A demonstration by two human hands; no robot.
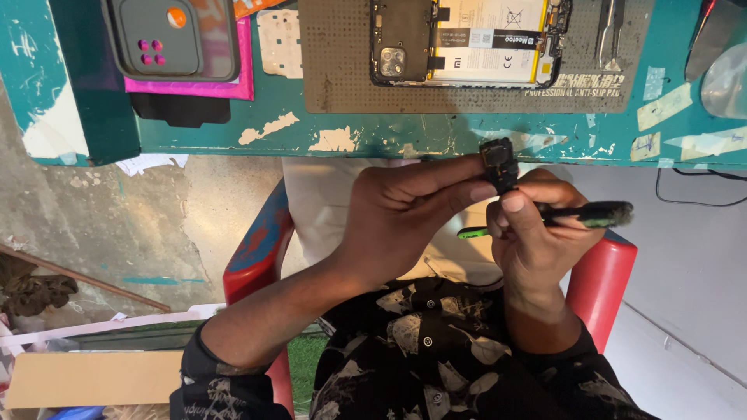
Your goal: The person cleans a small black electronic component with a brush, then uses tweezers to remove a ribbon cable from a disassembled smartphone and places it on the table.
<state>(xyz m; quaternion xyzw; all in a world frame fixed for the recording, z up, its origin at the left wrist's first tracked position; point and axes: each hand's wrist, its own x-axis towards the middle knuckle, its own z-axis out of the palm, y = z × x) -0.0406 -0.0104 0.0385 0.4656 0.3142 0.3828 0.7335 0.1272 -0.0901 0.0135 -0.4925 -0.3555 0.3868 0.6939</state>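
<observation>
Item: small black phone component, squarish, with a dark window on its face. Held in the air just below the table edge, at roughly 12 o'clock from both hands.

Left hand: fingers closed narrowly, thumb and forefinger pinching the component from its 9 o'clock side.

Right hand: closed around a green-handled brush, bristles pointing toward 3 o'clock; its thumb presses the component's lower end.

Step in hand, as judged: inspecting or cleaning the removed part, brush gripped but not on it. The next move calls for a steady pinch and turning the bristles onto the part.

On the table, at 12 o'clock: opened phone with battery exposed, lying on a grey mat; tweezers at 1 o'clock; phone in a dark case at 10 o'clock.
</observation>
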